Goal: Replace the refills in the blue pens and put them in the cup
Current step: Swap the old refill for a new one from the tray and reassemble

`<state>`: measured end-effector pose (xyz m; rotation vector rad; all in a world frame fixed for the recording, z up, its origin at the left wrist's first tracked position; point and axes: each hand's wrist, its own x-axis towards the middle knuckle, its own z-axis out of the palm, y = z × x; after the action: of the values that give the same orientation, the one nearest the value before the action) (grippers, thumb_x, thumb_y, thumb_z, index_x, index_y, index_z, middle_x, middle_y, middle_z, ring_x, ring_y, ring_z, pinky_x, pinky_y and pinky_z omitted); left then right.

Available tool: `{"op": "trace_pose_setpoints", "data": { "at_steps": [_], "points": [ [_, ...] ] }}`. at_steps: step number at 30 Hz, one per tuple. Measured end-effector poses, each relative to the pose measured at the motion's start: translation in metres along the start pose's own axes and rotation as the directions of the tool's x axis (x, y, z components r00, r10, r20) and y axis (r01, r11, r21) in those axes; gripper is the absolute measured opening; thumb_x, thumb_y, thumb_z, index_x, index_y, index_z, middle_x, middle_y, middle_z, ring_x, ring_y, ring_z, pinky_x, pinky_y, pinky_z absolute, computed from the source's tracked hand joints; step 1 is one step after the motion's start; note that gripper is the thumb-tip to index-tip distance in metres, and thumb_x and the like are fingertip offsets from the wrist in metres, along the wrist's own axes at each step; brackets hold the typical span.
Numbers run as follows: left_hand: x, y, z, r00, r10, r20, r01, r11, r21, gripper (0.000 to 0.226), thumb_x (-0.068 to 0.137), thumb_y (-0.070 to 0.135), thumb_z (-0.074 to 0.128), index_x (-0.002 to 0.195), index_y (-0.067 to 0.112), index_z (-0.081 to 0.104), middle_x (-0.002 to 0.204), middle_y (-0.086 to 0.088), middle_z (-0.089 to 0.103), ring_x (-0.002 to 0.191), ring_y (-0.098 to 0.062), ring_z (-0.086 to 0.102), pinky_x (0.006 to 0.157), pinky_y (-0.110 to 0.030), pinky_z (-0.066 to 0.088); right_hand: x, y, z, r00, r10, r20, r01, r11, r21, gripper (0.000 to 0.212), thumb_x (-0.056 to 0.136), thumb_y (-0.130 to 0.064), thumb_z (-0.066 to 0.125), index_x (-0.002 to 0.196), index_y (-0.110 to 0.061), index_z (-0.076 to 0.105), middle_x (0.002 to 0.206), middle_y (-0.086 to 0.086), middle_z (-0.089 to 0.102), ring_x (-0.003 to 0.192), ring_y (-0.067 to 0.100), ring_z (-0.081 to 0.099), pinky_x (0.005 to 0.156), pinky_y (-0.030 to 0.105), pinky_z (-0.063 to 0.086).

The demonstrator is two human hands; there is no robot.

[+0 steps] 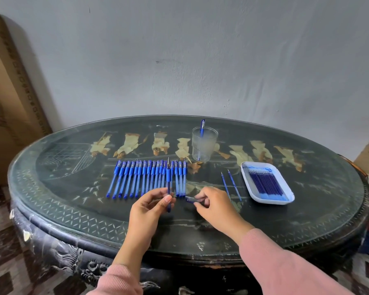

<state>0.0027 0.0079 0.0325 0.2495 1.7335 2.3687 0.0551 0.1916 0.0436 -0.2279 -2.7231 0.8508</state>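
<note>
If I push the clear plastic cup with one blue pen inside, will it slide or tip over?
The clear frosted plastic cup looks thin, so probably light. On the glossy dark table top it would likely slide. The single blue pen leans above its rim, so a high push might tip it.

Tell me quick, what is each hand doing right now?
Left hand: closed on a blue pen, held upright with its tip up.
Right hand: pinching a small blue piece, likely the pen's cap.
</note>
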Motion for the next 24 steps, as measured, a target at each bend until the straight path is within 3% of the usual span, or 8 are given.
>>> {"op": "trace_pose_setpoints", "data": {
  "at_steps": [3,7,12,16,18,24],
  "points": [
    [0.000,-0.001,0.000,1.000,0.003,0.018,-0.003,1.000,0.017,0.017,0.084,-0.002,0.067,0.097,0.007,0.070,0.087,-0.019,0.073,0.079,-0.030,0.068,0.071,-0.029,0.059,-0.005,0.004,-0.010,0.992,0.105,-0.076,-0.091,0.981,0.171,0.013,0.085,-0.011,0.071,0.096,-0.018,0.069,0.078,-0.010,0.061,0.066,-0.001,0.055,0.066,0.011,0.047],
    [0.001,-0.003,0.000,0.998,-0.004,0.056,0.001,0.999,0.053,0.016,0.083,-0.001,0.069,0.096,0.007,0.071,0.089,-0.018,0.074,0.078,-0.029,0.066,0.070,-0.029,0.059,-0.004,0.000,-0.028,0.973,0.223,-0.052,-0.183,0.894,0.408,0.022,0.091,-0.014,0.067,0.109,-0.025,0.070,0.086,-0.009,0.071,0.076,-0.001,0.064,0.072,0.017,0.053],
    [-0.001,-0.002,0.002,0.995,-0.006,0.104,-0.005,0.994,0.106,0.016,0.079,-0.001,0.072,0.089,0.011,0.073,0.088,-0.020,0.072,0.075,-0.028,0.065,0.068,-0.027,0.057,0.005,-0.031,-0.054,0.955,0.297,0.017,-0.186,0.551,0.813,0.014,0.089,-0.005,0.069,0.103,-0.005,0.069,0.089,0.010,0.075,0.078,0.019,0.071,0.075,0.032,0.058],
    [-0.002,0.000,0.003,0.991,-0.024,0.134,0.007,0.992,0.125,0.018,0.073,0.008,0.075,0.090,0.012,0.074,0.089,-0.018,0.073,0.077,-0.025,0.067,0.070,-0.026,0.057,0.016,-0.058,-0.068,0.967,0.239,0.088,-0.167,0.333,0.928,0.014,0.083,-0.006,0.072,0.096,-0.004,0.068,0.083,0.007,0.071,0.077,0.017,0.065,0.076,0.033,0.056],
    [-0.002,0.001,0.003,0.989,-0.028,0.148,0.008,0.991,0.135,0.024,0.067,0.016,0.076,0.091,0.012,0.074,0.089,-0.013,0.074,0.079,-0.022,0.068,0.070,-0.025,0.056,0.021,-0.066,-0.066,0.970,0.214,0.114,-0.179,0.312,0.933,0.013,0.080,-0.007,0.073,0.092,-0.007,0.069,0.078,0.000,0.070,0.074,0.013,0.061,0.073,0.029,0.052],
    [-0.002,0.000,0.002,0.989,-0.026,0.146,0.005,0.990,0.140,0.023,0.069,0.012,0.076,0.092,0.010,0.073,0.086,-0.011,0.075,0.080,-0.023,0.068,0.070,-0.025,0.057,0.025,-0.070,-0.053,0.962,0.231,0.147,-0.235,0.417,0.878,0.013,0.078,-0.010,0.078,0.087,-0.013,0.069,0.083,-0.007,0.073,0.080,0.009,0.063,0.074,0.029,0.047]
  ]
}}
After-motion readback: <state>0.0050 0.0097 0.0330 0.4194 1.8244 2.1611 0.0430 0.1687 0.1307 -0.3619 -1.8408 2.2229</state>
